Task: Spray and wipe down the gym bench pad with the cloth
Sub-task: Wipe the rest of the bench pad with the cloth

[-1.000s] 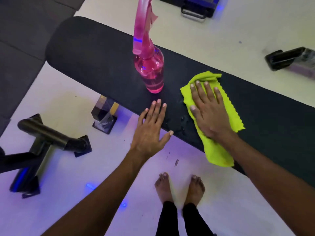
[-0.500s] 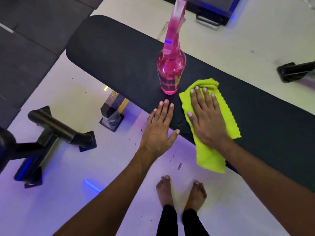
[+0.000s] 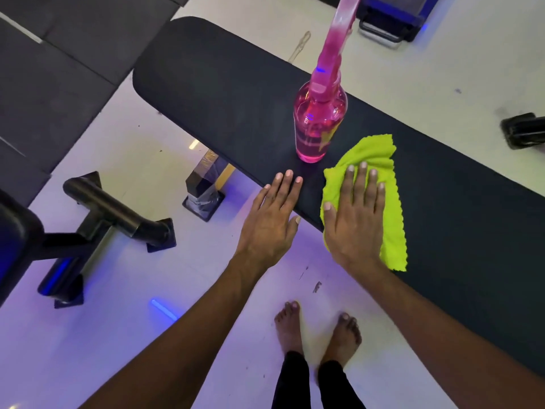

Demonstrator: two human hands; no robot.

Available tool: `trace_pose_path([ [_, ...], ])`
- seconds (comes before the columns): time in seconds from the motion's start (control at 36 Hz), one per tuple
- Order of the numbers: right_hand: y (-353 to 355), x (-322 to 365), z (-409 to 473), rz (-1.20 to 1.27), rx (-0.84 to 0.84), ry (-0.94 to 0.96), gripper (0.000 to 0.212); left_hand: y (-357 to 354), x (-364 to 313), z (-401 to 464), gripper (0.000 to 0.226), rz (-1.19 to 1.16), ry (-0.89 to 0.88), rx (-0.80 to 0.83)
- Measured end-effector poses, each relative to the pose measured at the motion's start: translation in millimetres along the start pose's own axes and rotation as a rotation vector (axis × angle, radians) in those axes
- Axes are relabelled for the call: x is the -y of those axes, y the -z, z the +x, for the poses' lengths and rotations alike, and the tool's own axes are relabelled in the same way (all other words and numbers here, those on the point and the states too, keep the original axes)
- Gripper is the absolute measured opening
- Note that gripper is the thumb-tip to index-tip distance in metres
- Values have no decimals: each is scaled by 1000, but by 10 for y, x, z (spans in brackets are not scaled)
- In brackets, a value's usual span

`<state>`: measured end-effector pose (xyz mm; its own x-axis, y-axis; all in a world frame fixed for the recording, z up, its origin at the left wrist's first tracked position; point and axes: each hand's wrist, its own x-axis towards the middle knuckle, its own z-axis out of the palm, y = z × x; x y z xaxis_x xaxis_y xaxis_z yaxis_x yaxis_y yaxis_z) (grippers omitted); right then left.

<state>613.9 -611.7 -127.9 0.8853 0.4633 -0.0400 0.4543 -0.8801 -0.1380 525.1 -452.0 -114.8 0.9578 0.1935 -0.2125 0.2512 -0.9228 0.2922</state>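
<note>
Pressing: our right hand (image 3: 355, 219) lies flat, fingers spread, on one cloth (image 3: 380, 160) at the pad (image 3: 221, 93) near edge.
Left hand (image 3: 272, 219): open, fingertips on that edge.
Room: pad bare left of one bottle (image 3: 318, 125).

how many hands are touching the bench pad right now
2. The left hand rests with its fingertips on the bare near edge of the bench pad; the right hand lies flat on the cloth, pressing it onto the pad.

One bench pad (image 3: 224, 93), one spray bottle (image 3: 320, 119), one cloth (image 3: 380, 160), two hands (image 3: 269, 222)
</note>
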Motion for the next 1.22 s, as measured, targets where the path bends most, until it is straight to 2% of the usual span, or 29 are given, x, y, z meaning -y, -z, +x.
trace_pose_path([
  [0.11, 52, -201, 236, 31, -47, -87, 71, 1, 1, 0, 67, 9, -11, 2],
  [0.22, 60, -156, -25, 30, -49, -232, 73, 0, -34, -5, 65, 6, 2, -1],
  [0.31, -20, 176, -384, 2, 14, -144, 77, -18, -31, -10, 64, 27, -8, -26],
  [0.39, -70, 367, -308, -13, 27, -60, 79, -45, 22, -5, 65, 25, -33, -26],
  [0.56, 20, 11, 302, 19, -42, 8, 72, -51, 93, -7, 68, 15, -70, -3],
  [0.67, 111, -400, 343, 6, -38, -63, 71, -45, 31, -24, 72, -4, -41, 6],
  [0.78, 178, -722, -75, -9, -42, -184, 70, -53, -41, -48, 75, -7, 0, 4],
  [0.92, 201, -590, -364, -55, 30, -289, 77, -77, -87, -27, 76, -9, 34, -4],
  [1.08, 209, -254, 337, -14, 35, -23, 77, -141, -132, -26, 77, -21, 69, -29],
  [1.22, 298, -619, 724, 20, 34, -38, 71, -112, -192, -28, 76, -26, 86, -27],
])
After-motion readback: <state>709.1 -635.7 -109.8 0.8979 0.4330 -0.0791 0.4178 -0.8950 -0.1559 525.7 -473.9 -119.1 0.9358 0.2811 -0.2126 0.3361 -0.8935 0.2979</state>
